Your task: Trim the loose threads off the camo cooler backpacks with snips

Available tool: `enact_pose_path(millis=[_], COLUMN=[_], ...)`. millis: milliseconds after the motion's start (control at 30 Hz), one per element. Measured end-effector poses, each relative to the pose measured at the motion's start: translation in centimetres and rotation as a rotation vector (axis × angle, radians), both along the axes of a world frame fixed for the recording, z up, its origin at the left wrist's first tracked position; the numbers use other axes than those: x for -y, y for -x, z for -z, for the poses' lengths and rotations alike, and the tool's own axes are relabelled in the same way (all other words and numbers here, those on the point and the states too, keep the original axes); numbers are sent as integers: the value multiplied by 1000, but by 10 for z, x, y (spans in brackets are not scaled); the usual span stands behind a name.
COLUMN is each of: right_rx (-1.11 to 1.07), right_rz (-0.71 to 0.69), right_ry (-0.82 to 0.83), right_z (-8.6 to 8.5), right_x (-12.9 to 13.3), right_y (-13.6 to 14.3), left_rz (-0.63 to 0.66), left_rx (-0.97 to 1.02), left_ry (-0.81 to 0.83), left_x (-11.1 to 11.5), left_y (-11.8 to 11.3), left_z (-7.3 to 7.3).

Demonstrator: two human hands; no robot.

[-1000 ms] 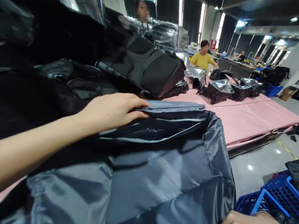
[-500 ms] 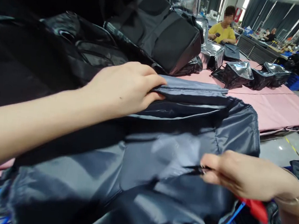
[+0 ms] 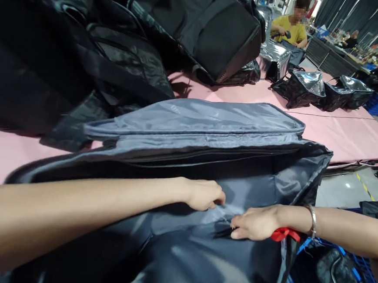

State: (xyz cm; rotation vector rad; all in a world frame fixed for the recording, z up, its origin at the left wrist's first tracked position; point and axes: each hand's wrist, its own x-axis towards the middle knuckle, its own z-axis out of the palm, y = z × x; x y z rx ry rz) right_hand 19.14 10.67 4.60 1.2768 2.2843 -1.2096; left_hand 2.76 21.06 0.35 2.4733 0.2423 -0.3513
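While our left hand (image 3: 204,194) curls its fingers shut on a fold of the grey bag lining (image 3: 207,160), our right hand (image 3: 256,222) presses down just beside it, fingers pinched together on the same fabric, though we cannot tell whether something small sits between them. The bag lies open across the pink table (image 3: 340,131) under both hands, its zipped edge beyond them. Black bags (image 3: 217,34) are piled behind it.
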Motion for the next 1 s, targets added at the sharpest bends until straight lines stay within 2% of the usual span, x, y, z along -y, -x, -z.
enact_pose_path(millis=[100, 267, 333, 467, 567, 633, 700, 800, 867, 1000], right_rx=[23, 138, 165, 174, 178, 214, 266, 408, 510, 502], right_rz=[-108, -210, -215, -246, -258, -255, -238, -164, -99, -39], right_ry=[114, 325, 352, 375, 353, 315, 257, 192, 194, 169], right_z=[-3, -17, -20, -20, -21, -24, -28, -29, -27, -16], right_x=[-5, -18, -21, -23, -24, -24, -23, -23, -23, -26], right_y=[1, 3, 3, 2, 0, 0, 1, 1, 1, 1], left_rz=[2, 103, 135, 214, 217, 155, 41, -188, -295, -357], left_rx=[52, 47, 59, 99, 109, 72, -8, -201, -315, -415], left_ry=[41, 118, 56, -204, -229, -191, -99, 170, 330, 451], left_x=[-8, 1, 9, 23, 27, 29, 30, 33, 33, 33], left_y=[-3, -10, -12, -14, -15, -15, -15, -16, -17, -19], left_z=[18, 29, 28, 24, 19, 15, 10, 4, 2, 5])
